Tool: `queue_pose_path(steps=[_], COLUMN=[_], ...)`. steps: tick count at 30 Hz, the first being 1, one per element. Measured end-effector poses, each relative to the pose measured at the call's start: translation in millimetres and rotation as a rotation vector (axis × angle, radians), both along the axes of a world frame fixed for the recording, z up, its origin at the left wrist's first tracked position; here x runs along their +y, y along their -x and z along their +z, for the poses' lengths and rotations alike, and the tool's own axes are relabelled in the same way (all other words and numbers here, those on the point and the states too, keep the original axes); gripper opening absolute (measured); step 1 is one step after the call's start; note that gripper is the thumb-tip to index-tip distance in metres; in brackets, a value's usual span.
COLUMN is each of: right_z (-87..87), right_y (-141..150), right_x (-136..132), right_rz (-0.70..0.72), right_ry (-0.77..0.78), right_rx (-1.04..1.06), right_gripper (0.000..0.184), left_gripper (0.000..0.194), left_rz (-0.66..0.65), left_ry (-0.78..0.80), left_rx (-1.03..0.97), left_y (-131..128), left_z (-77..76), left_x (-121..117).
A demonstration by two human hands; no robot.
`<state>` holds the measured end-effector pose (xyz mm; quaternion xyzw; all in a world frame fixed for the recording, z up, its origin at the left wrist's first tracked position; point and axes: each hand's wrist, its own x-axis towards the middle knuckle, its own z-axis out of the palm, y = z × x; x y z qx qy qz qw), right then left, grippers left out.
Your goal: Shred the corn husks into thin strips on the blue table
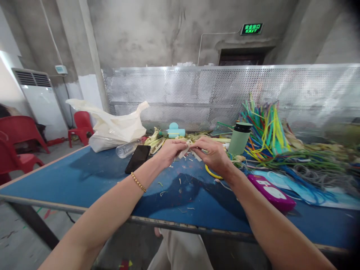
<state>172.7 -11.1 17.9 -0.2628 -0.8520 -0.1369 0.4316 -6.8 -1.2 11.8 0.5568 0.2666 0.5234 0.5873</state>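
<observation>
Above the blue tabletop (pixel 84 176), the left hand (pixel 168 150) and the right hand (pixel 212 153) meet, both pinched closed on a pale, flat leaf strip (pixel 189 149) that runs between their fingertips, its short ends poking out below the grip. The strip hangs clear of the table, just over scattered pale scraps. A black phone (pixel 137 158) lies near the left wrist, and a sage-green bottle with a dark lid (pixel 239 138) stands just beyond the right hand. A magenta plastic case (pixel 271 192) lies beside the right forearm, in front of a heap of coloured plastic strips (pixel 264 127).
</observation>
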Motion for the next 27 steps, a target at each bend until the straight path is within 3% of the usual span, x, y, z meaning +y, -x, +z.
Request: queue_pose_path(steps=[4, 8, 15, 20, 24, 27], right_z=[0.6, 2.6, -0.6, -0.6, 5.3, 6.6], right_y=[2, 6, 3, -3, -1, 2], right_x=[-2, -5, -1, 5, -2, -7], right_rz=[-0.002, -0.02, -0.125, -0.254, -0.176, -0.082], right_ry=[0.007, 0.058, 0.177, 0.169, 0.028, 0.016], right_rx=[0.024, 0.186, 0.199, 0.269, 0.244, 0.131], right_gripper=[0.014, 0.012, 0.008, 0.012, 0.012, 0.01], left_gripper=[0.002, 0.006, 0.007, 0.009, 0.006, 0.013], left_rz=[0.018, 0.005, -0.248, -0.264, -0.177, -0.124], left_ry=[-0.01, 0.003, -0.082, 0.029, 0.14, 0.174], left_rx=[0.031, 0.105, 0.331, 0.154, -0.019, -0.113], left_y=[1, 2, 3, 4, 3, 3], left_z=[-0.7, -2.6, -3.4, -1.8, -0.4, 0.1], left_x=[1, 2, -7, -5, 1, 5])
